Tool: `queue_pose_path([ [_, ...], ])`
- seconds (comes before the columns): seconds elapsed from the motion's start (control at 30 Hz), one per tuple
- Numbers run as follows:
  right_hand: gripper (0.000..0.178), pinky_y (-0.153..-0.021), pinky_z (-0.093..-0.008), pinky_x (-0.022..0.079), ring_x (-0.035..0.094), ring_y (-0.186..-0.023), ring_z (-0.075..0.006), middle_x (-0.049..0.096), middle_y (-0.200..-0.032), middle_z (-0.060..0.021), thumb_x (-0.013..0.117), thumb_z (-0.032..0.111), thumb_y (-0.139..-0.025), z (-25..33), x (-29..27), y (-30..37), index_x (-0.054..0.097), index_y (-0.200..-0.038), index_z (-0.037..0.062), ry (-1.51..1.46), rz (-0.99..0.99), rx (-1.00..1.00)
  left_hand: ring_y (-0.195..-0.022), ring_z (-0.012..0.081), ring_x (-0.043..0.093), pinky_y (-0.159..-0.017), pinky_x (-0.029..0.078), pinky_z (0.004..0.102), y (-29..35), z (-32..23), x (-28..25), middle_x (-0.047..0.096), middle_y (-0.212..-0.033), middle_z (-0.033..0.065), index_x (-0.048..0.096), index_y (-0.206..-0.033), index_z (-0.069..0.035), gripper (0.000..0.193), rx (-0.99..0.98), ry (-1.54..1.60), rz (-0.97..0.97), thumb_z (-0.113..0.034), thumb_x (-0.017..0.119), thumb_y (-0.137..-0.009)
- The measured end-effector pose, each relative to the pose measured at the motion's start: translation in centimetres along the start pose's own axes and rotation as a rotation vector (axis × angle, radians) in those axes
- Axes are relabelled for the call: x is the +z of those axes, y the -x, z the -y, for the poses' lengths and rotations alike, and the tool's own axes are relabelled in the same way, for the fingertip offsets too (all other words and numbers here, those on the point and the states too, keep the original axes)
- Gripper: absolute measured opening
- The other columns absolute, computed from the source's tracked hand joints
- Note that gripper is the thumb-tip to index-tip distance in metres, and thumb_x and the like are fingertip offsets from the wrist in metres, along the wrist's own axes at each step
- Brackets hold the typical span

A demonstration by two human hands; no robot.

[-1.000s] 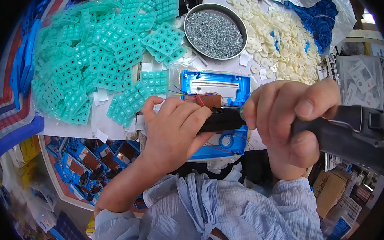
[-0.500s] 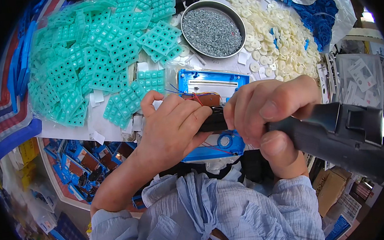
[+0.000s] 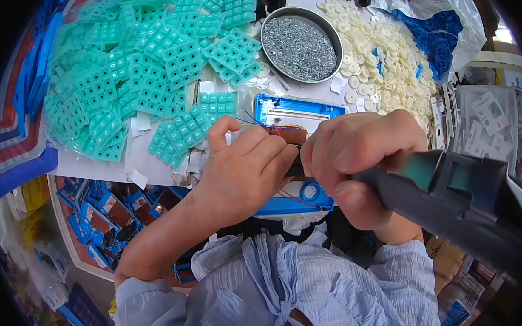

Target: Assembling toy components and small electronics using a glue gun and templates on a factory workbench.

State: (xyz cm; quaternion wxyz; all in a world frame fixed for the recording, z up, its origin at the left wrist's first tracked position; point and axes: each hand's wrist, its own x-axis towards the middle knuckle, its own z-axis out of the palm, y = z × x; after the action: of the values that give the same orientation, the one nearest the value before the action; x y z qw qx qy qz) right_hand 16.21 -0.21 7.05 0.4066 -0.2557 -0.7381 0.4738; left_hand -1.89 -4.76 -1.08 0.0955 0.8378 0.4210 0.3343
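Observation:
My right hand is wrapped around the narrow end of a long black plastic piece, whose wide, recessed end reaches to the lower right. My left hand is closed, fingers curled, on a dark part between the two hands. Whether that part joins the black piece is hidden by my fingers. Beneath both hands lies a blue plastic casing, its near section showing a round ring. A brown circuit board with thin coloured wires sits over it, partly covered.
Teal keypad sheets pile up at the left. A round metal tin of small screws stands beside many cream discs. Left of my forearm, a tray holds blue casings with boards. A clear plastic box is at the right.
The view has shifted a little, so the table appears farther right and lower. The black piece's wide end has dropped slightly, and my right hand has turned a little. Both hands keep their grip.

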Motion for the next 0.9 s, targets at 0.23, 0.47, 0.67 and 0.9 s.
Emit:
queue_pose_path([
  [0.23,0.030,-0.058,-0.0370,0.050,0.055,-0.054,-0.0173,0.055,-0.064,-0.0054,0.074,0.013,-0.090,-0.3,0.8,-0.8,0.047,-0.099,0.0066,-0.043,0.030,-0.034,-0.082,0.0134,0.055,-0.089,0.032,0.0428,0.1,0.1,0.4,0.055,-0.082,-0.0045,0.066,-0.091,-0.013,0.009,-0.010,0.057,-0.043,-0.016,0.068,-0.084],
  [0.47,0.035,-0.057,-0.0354,0.048,0.051,-0.054,-0.0152,0.053,-0.063,-0.0031,0.074,0.021,-0.091,-0.6,0.7,-0.5,0.047,-0.107,0.0069,-0.163,0.017,0.035,-0.083,0.0136,0.056,-0.089,0.032,0.0441,0.2,0.4,0.3,0.057,-0.084,-0.0043,0.068,-0.093,-0.011,0.013,-0.018,0.065,-0.018,-0.017,0.068,-0.081],
  [0.67,0.050,-0.061,-0.0325,0.047,0.049,-0.060,-0.0112,0.051,-0.069,0.0036,0.067,0.035,-0.096,0.2,-3.0,-0.6,0.046,-0.134,0.0100,-0.331,-0.042,-0.161,-0.091,0.0195,0.057,-0.089,0.028,0.0483,0.6,1.0,-0.3,0.062,-0.103,-0.0015,0.066,-0.114,-0.011,0.048,0.064,0.017,0.079,-0.022,0.079,-0.069],
  [0.9,0.052,-0.072,-0.0329,0.043,0.047,-0.067,-0.0095,0.049,-0.076,0.0041,0.059,0.024,-0.097,0.2,-6.8,1.0,0.044,-0.145,0.0117,-0.246,-0.108,-0.136,-0.093,0.0215,0.057,-0.091,0.028,0.0482,0.9,1.2,0.1,0.062,-0.104,-0.0020,0.066,-0.115,-0.015,0.053,0.045,0.032,0.042,-0.024,0.082,-0.065],
])
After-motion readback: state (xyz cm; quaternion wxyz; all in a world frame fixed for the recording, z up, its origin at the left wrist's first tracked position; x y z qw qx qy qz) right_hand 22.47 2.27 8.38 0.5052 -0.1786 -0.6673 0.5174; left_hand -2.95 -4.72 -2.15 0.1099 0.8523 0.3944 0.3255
